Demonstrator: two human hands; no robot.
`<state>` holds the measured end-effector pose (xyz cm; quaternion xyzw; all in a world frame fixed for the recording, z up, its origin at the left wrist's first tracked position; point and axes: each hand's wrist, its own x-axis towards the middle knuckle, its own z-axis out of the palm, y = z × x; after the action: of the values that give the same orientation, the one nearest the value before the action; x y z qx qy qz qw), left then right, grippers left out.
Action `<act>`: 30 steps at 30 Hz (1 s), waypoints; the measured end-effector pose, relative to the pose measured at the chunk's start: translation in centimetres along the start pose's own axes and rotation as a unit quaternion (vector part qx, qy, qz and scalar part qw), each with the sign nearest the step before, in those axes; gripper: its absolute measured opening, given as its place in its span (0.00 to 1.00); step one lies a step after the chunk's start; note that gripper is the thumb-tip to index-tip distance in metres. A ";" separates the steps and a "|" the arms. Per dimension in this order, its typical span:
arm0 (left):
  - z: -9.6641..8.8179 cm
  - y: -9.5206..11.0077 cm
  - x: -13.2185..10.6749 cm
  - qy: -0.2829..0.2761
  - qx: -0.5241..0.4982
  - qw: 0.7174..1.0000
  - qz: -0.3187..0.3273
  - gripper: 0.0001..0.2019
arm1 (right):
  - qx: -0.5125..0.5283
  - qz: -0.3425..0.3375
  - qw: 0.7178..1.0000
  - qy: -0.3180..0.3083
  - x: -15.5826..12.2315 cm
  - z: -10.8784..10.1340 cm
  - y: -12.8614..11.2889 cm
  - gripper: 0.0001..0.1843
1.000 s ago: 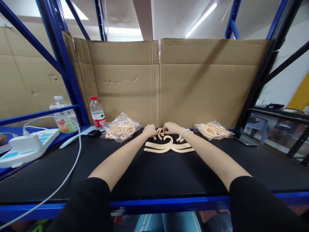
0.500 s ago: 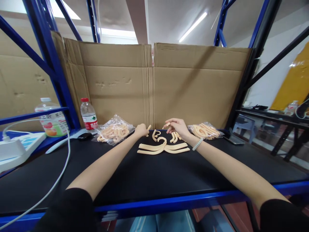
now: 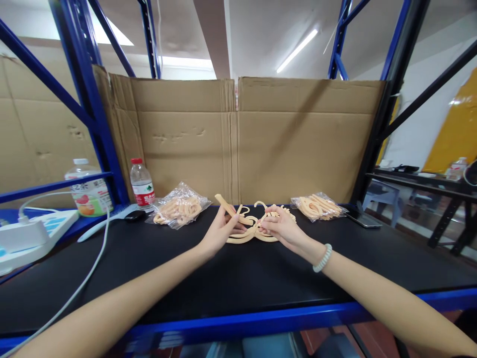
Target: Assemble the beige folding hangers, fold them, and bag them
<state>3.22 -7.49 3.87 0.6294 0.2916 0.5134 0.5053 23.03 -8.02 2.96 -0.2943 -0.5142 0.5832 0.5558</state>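
Note:
My left hand (image 3: 219, 229) is closed on a straight beige plastic arm piece (image 3: 225, 205) that slants up to the left. My right hand (image 3: 280, 226) pinches a small curved beige hook piece (image 3: 261, 206) just above the table. Both hands meet over a flat beige hanger-shaped assembly (image 3: 249, 235) lying on the black tabletop (image 3: 231, 278). More loose beige pieces lie behind my right hand, partly hidden by it.
Two clear bags of beige parts lie at the back, one on the left (image 3: 181, 210) and one on the right (image 3: 317, 206). A water bottle (image 3: 141, 183), a drink bottle (image 3: 86, 191), a power strip (image 3: 33, 237) with white cable, a phone (image 3: 363, 219) and a cardboard wall (image 3: 238, 139) surround them.
Both hands drew back toward me from the loose pieces at the back. The left now holds a long straight piece raised, the right a hook piece, over the flat assembly.

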 end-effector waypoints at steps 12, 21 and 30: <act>0.3 -1.1 -1.3 0.013 0.041 0.998 0.044 0.22 | -0.043 0.017 0.997 -0.057 -0.4 0.5 0.5 0.15; 0.4 -1.0 -1.7 -0.009 0.107 0.993 0.048 0.13 | -0.046 0.054 0.993 -0.095 -0.6 0.3 0.5 0.16; 0.5 -1.7 -2.2 0.003 0.108 0.993 0.052 0.12 | -0.052 0.018 0.995 -0.080 -1.1 1.1 0.7 0.14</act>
<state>3.27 -9.01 1.51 0.6932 0.3139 0.5062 0.4060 22.03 -9.29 2.42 -0.2841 -0.5817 0.5871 0.4861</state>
